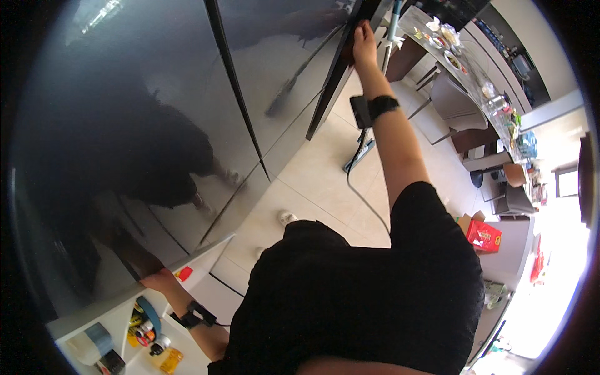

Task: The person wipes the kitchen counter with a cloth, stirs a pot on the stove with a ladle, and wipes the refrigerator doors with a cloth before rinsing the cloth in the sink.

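Large glossy dark panels point(140, 117), parted by narrow dark seams, fill the left and reflect a person. My right hand point(365, 44) is raised against the dark edge of the far panel; how its fingers sit on that edge is unclear. At the lower left, my left hand point(159, 281) rests at the border between a dark panel and an open white compartment point(103, 311); its fingertips are hidden. Inside lie a bottle with yellow-orange contents point(171, 361), a white container point(84, 347) and several small jars. A small red packet point(184, 273) is near my left hand. Both wrists wear black straps with devices.
A blue-grey floor mop head point(359, 154) stands on the tiled floor beyond my right forearm. A long marble-look table point(478, 70) with plates, and a grey chair point(454, 101), are at the upper right. A red bag point(484, 236) is at the right. A cable hangs beside my right arm.
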`<action>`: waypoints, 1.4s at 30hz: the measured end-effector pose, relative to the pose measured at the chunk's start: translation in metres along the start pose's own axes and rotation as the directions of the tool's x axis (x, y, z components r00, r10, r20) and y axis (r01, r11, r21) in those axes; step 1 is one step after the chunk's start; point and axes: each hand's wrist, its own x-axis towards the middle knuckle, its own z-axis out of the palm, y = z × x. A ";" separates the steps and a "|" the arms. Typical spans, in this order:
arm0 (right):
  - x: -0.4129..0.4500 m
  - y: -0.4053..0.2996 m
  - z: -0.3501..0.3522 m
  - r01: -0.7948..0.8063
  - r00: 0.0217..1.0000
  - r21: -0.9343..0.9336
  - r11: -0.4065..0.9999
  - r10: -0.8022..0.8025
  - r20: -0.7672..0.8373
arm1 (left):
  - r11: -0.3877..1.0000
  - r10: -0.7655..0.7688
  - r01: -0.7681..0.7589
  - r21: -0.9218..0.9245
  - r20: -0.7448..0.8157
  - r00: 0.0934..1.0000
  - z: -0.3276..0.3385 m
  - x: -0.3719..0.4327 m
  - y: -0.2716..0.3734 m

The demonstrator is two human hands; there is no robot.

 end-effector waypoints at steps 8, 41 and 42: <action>0.041 0.001 0.041 -0.090 0.995 -0.056 0.994 0.087 -0.052 | 0.993 -0.081 0.086 -0.078 0.069 0.994 -0.028 0.040 -0.018; 0.035 -0.015 0.070 -0.148 0.944 0.130 0.980 0.179 -0.277 | 0.993 -0.115 0.115 -0.009 -0.162 0.980 -0.054 0.066 -0.028; 0.035 -0.014 0.071 -0.150 0.948 0.139 0.979 0.183 -0.262 | 0.994 -0.106 0.106 -0.007 -0.170 0.980 -0.055 0.068 -0.028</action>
